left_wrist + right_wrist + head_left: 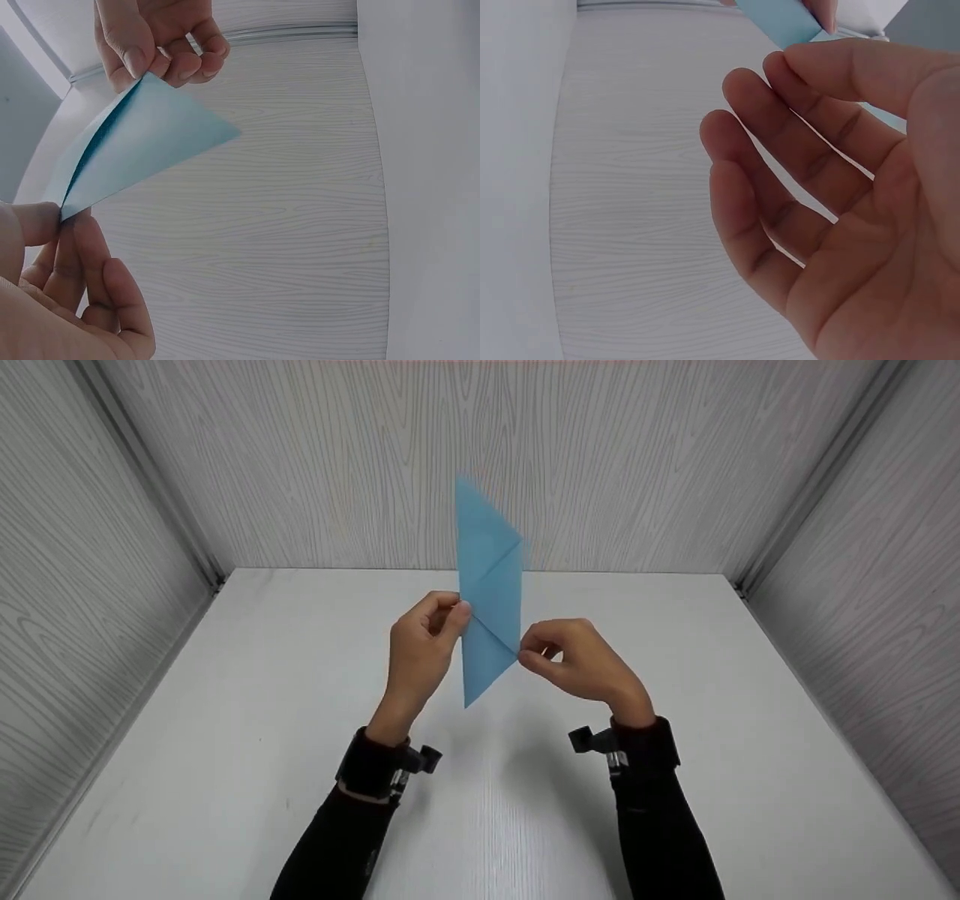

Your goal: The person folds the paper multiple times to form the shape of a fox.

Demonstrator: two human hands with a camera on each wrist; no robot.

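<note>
Blue folded paper (491, 577), shaped as a slanted 4-sided strip, is held upright, apparently raised above the white surface (300, 697). 2 diagonal fold lines cross the face toward the head camera. Left hand (424, 649): the grip pinches the paper's left edge near mid-length, thumb on the visible face. Right hand (589, 660): the grip pinches the lower right corner, where 1 fold line meets the edge, between thumb and index finger; the other fingers are curved and apart from the paper. The left wrist view shows a dark gap between layers along 1 edge, so the layers are not fully flat there.

Assessment: the piece should be very light, thin and flexible, stiffer along its folds, unlikely to slip but easily creased or torn. Recommended hold: light pinches at folded edges and corners, catching all layers together; the unsupported top and bottom points would probably bend under pressure.
</note>
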